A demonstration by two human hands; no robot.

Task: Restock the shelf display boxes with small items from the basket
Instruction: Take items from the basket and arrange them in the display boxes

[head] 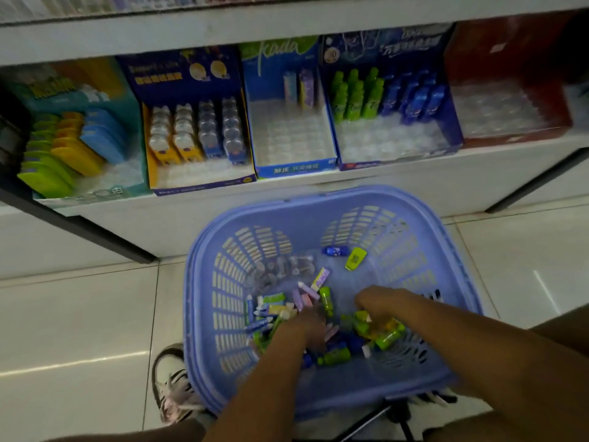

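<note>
A lilac plastic basket (204, 282) stands on the floor below the shelf. It holds a heap of small items (280, 309) in green, blue and pastel wrappers. A blue item (334, 251) and a yellow-green one (355, 258) lie apart near its far wall. My left hand (302, 327) reaches down into the heap, its fingers blurred and buried among the items. My right hand (379, 303) is curled over green and yellow items on the right of the heap. On the shelf, the blue display box (296, 169) is almost empty. The dark blue box (398, 161) holds green and blue bottles at its back.
Further display boxes stand on the same shelf: a teal one (95, 189), a navy and yellow one (204, 186) and a red one (510, 135). A dark shelf bracket (95, 237) slants down on the left. My shoe (172, 387) is beside the basket on the tiled floor.
</note>
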